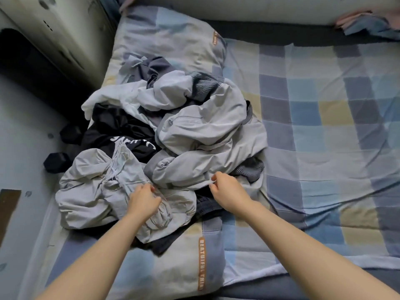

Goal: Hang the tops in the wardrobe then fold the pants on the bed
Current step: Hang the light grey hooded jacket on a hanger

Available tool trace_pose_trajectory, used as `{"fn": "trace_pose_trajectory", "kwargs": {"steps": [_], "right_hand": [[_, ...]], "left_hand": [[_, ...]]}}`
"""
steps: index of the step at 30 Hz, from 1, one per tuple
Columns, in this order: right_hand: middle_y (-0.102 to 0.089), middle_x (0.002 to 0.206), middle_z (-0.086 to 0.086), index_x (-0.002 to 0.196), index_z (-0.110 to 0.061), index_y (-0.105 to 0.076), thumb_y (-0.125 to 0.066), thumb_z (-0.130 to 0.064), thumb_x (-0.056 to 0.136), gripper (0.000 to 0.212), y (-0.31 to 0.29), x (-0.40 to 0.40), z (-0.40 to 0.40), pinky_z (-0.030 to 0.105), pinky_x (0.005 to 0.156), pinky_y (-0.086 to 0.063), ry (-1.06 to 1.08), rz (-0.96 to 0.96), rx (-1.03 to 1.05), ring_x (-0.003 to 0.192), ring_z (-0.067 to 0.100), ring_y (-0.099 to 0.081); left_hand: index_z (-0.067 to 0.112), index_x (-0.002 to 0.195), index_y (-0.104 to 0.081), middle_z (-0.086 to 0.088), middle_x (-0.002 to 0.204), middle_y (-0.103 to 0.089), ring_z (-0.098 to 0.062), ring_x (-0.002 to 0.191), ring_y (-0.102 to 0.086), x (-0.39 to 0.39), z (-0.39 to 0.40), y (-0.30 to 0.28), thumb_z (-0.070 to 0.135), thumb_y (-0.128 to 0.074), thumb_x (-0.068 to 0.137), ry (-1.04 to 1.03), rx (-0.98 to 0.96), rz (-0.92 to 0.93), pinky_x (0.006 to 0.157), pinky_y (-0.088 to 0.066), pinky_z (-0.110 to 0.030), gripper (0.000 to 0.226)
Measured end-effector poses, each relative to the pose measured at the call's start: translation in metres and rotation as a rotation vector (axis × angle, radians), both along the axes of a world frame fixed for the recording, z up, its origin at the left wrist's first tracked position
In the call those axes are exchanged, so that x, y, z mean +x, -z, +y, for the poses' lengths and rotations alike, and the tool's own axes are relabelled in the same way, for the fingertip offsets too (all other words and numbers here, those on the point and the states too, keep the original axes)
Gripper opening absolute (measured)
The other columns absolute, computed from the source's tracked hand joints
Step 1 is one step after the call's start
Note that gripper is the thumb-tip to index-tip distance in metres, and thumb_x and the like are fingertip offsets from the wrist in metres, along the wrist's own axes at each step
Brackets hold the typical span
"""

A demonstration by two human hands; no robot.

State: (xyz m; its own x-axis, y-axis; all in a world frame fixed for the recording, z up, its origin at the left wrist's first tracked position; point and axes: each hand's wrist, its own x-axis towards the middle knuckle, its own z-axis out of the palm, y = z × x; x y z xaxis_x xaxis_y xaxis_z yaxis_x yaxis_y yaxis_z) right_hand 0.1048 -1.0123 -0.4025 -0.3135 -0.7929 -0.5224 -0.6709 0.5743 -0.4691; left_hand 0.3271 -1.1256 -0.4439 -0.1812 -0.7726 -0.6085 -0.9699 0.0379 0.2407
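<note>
A heap of crumpled clothes lies on the left of the bed. On top is a light grey jacket (207, 131) with darker ribbed trim. A black top with white lettering (121, 135) and a white garment (112, 98) lie beneath it. A light grey drawstring garment (93, 187) sits at the near left. My left hand (144, 200) grips a fold of that grey garment. My right hand (225, 189) pinches the lower edge of the grey jacket. A dark garment (205, 205) peeks out between my hands.
The bed carries a blue, yellow and grey checked sheet (324, 126). Matching pillows (168, 40) lie under the heap. A pale cabinet (54, 29) stands at the upper left. Dark objects (57, 162) sit on the floor beside the bed. More fabric (368, 22) is bunched at the far right.
</note>
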Motion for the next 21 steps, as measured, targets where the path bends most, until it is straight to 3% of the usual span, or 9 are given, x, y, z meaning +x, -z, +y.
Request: {"fn": "trace_pose_trajectory", "kwargs": {"steps": [4, 8, 10, 14, 16, 17, 18, 20, 21], "right_hand": [[-0.062, 0.112, 0.017, 0.111, -0.002, -0.054, -0.044, -0.025, 0.098, 0.027, 0.052, 0.035, -0.048, 0.039, 0.086, -0.045, -0.019, -0.072, 0.046, 0.107, 0.034, -0.055], [-0.061, 0.118, 0.016, 0.115, -0.004, -0.054, -0.049, -0.032, 0.097, 0.034, 0.101, 0.077, -0.081, 0.035, 0.087, -0.042, 0.044, -0.205, 0.154, 0.113, 0.034, -0.053], [-0.059, 0.124, 0.012, 0.125, -0.008, -0.051, -0.055, -0.036, 0.093, 0.043, 0.120, 0.096, -0.087, 0.032, 0.088, -0.041, 0.096, -0.289, 0.194, 0.116, 0.031, -0.053], [-0.054, 0.129, 0.006, 0.136, -0.011, -0.040, -0.068, -0.035, 0.077, 0.069, 0.132, 0.120, -0.077, 0.033, 0.095, -0.042, 0.162, -0.471, 0.233, 0.118, 0.023, -0.051], [-0.061, 0.100, 0.002, 0.110, -0.012, -0.056, -0.064, -0.031, 0.071, 0.044, 0.129, 0.129, -0.064, 0.033, 0.084, -0.047, 0.142, -0.512, 0.202, 0.096, 0.017, -0.056], [-0.060, 0.083, -0.002, 0.091, -0.012, -0.059, -0.059, -0.020, 0.074, 0.019, 0.125, 0.133, -0.057, 0.030, 0.074, -0.046, 0.157, -0.543, 0.167, 0.081, 0.013, -0.054], [-0.057, 0.074, -0.004, 0.081, -0.010, -0.059, -0.052, -0.006, 0.079, 0.008, 0.120, 0.136, -0.051, 0.026, 0.066, -0.044, 0.196, -0.587, 0.120, 0.071, 0.007, -0.051], [-0.060, 0.077, 0.002, 0.092, -0.007, -0.062, -0.037, 0.006, 0.083, 0.030, 0.100, 0.133, -0.040, 0.020, 0.061, -0.046, 0.382, -0.648, 0.052, 0.061, -0.002, -0.052], [-0.063, 0.079, 0.004, 0.102, -0.013, -0.062, -0.036, 0.003, 0.085, 0.035, 0.088, 0.128, -0.035, 0.025, 0.064, -0.051, 0.559, -0.704, 0.038, 0.060, -0.002, -0.057]], "left_hand": [[0.008, 0.137, -0.036, -0.018, 0.145, -0.031, -0.043, 0.126, -0.040, 0.035, -0.039, 0.044, 0.028, -0.065, 0.086, -0.213, -0.098, -0.085, 0.101, -0.039, -0.047, 0.061], [0.002, 0.143, -0.022, -0.021, 0.147, -0.036, -0.038, 0.131, -0.042, 0.054, -0.055, 0.082, 0.021, -0.077, 0.080, -0.605, 0.054, 0.211, 0.107, -0.036, -0.043, 0.085], [0.002, 0.140, -0.032, -0.017, 0.139, -0.049, -0.032, 0.123, -0.052, 0.049, -0.052, 0.091, 0.012, -0.077, 0.080, -0.752, 0.141, 0.401, 0.106, -0.041, -0.042, 0.076], [0.006, 0.118, -0.057, -0.018, 0.115, -0.067, -0.023, 0.094, -0.068, 0.023, -0.036, 0.069, -0.003, -0.063, 0.087, -0.997, 0.370, 0.801, 0.080, -0.054, -0.033, 0.033], [0.005, 0.114, -0.063, -0.016, 0.110, -0.071, -0.025, 0.097, -0.070, 0.018, -0.029, 0.040, -0.004, -0.057, 0.089, -1.021, 0.471, 0.973, 0.077, -0.056, -0.030, 0.027], [0.005, 0.114, -0.065, -0.014, 0.108, -0.073, -0.024, 0.098, -0.071, 0.020, -0.026, 0.024, -0.003, -0.057, 0.090, -0.987, 0.489, 1.034, 0.076, -0.057, -0.029, 0.026], [0.006, 0.112, -0.066, -0.012, 0.107, -0.074, -0.022, 0.098, -0.071, 0.025, -0.023, 0.007, -0.001, -0.058, 0.090, -0.940, 0.488, 1.073, 0.075, -0.057, -0.027, 0.025], [0.009, 0.108, -0.070, -0.010, 0.107, -0.074, -0.021, 0.099, -0.071, 0.040, -0.017, -0.020, 0.005, -0.061, 0.090, -0.853, 0.449, 1.087, 0.076, -0.057, -0.026, 0.021], [0.009, 0.107, -0.071, -0.010, 0.107, -0.074, -0.021, 0.099, -0.071, 0.048, -0.015, -0.032, 0.007, -0.063, 0.090, -0.833, 0.417, 1.064, 0.078, -0.056, -0.028, 0.019]]}}
